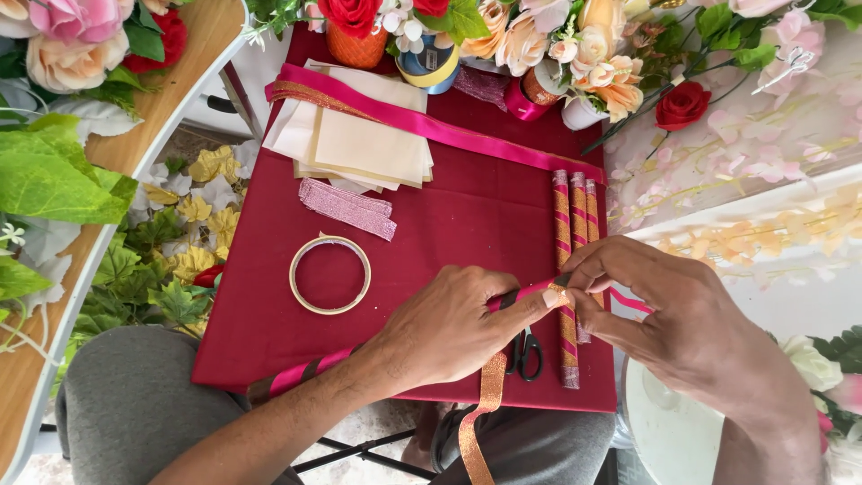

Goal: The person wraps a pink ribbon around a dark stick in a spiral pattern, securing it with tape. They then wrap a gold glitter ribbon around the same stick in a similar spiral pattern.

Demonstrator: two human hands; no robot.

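Observation:
My left hand (449, 325) grips a stick wrapped in pink ribbon (301, 375) that runs from the lower left up to my fingertips. My right hand (669, 314) pinches the stick's tip together with the left, over the red cloth (467, 216). A gold glitter ribbon (485, 413) hangs down from under my left hand. Black-handled scissors (525, 352) lie just below the hands. Three finished sticks (575, 211) with pink and gold stripes lie upright on the cloth beside my right hand.
A tape ring (329, 275) sits left of centre. Cream paper sheets (359, 139), a pink satin ribbon (431, 126) and a pink glitter strip (346, 208) lie behind it. Artificial flowers in pots (539, 45) line the far edge; leaves fill the left side.

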